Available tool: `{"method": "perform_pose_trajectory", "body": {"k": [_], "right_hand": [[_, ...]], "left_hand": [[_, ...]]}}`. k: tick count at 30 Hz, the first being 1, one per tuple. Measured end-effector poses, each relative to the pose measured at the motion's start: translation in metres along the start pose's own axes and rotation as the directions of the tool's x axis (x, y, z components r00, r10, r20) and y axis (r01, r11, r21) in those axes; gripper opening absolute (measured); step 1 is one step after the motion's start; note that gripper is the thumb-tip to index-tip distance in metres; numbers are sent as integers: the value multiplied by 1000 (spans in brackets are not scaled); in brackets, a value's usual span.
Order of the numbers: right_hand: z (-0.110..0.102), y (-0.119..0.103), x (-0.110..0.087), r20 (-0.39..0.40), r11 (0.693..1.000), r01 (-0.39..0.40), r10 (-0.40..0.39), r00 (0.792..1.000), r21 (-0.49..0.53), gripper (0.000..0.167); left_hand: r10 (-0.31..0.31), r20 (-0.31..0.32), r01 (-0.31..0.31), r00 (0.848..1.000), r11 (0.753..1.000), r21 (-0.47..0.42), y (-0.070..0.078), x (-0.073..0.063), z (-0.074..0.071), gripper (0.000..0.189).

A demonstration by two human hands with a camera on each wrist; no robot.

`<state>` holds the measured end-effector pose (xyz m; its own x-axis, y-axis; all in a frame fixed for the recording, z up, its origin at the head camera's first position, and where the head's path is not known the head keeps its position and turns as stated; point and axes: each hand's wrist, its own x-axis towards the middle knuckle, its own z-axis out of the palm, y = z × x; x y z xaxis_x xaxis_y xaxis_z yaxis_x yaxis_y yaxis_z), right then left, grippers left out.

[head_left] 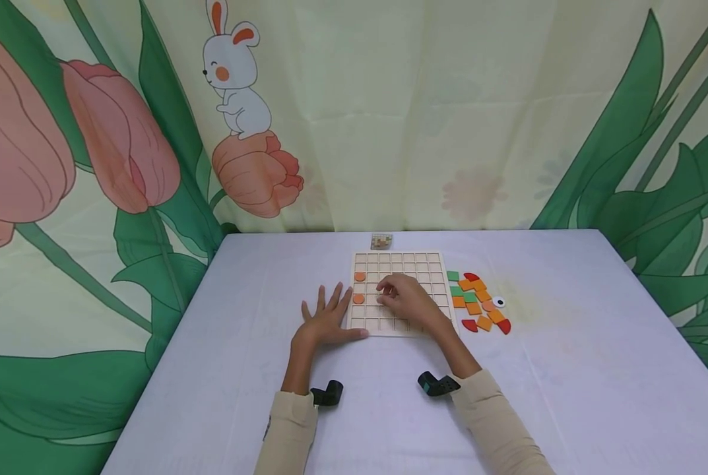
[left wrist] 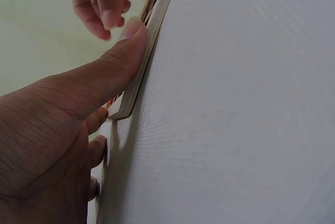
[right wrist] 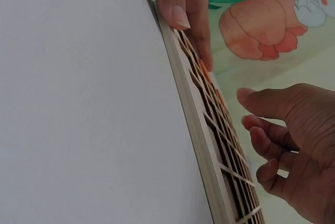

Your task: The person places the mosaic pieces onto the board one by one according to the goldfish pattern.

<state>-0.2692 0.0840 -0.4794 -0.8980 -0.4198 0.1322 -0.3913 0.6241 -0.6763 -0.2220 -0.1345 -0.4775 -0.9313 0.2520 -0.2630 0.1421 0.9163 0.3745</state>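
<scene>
L hand [head_left: 325, 324] lying spread at grid bd [head_left: 396, 264] edge; R hand [head_left: 406, 297] hovering, loosely curled
R hand hiding some grid bd below it

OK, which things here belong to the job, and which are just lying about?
Likely the job:
grid board, left hand touching it
two orange discs on it
loose coloured pieces beside it

Seemingly just there:
small item behind the board, unclear
rabbit curtain

The board [head_left: 395, 258] is pale and gridded, its discs [head_left: 359, 276] orange, the sleeves [head_left: 499, 415] beige.
</scene>
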Motion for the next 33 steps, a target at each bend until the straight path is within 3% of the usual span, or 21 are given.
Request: {"method": "perform_pose_trajectory", "body": {"k": [12, 19, 26, 33], "right_hand": [[-35, 27, -19, -61, 998, -30, 26, 998, -57, 18], [-54, 41, -34, -89, 990, -126, 121, 989, -60, 22], [-73, 57, -48, -104, 989, -139, 133, 986, -53, 21], [-93, 65, -62, -103, 976, -216, 211, 972, -36, 26]], "left_hand": [[-14, 3, 14, 1000, 1000, -4, 1, 1, 1, 105], [-12, 5, 12, 1000, 1000, -9, -1, 3, 5, 106], [-8, 0, 8, 1000, 1000, -15, -1, 3, 4, 106], [-16, -2, 16, 1000, 1000, 0, 0, 2, 5, 106]]}}
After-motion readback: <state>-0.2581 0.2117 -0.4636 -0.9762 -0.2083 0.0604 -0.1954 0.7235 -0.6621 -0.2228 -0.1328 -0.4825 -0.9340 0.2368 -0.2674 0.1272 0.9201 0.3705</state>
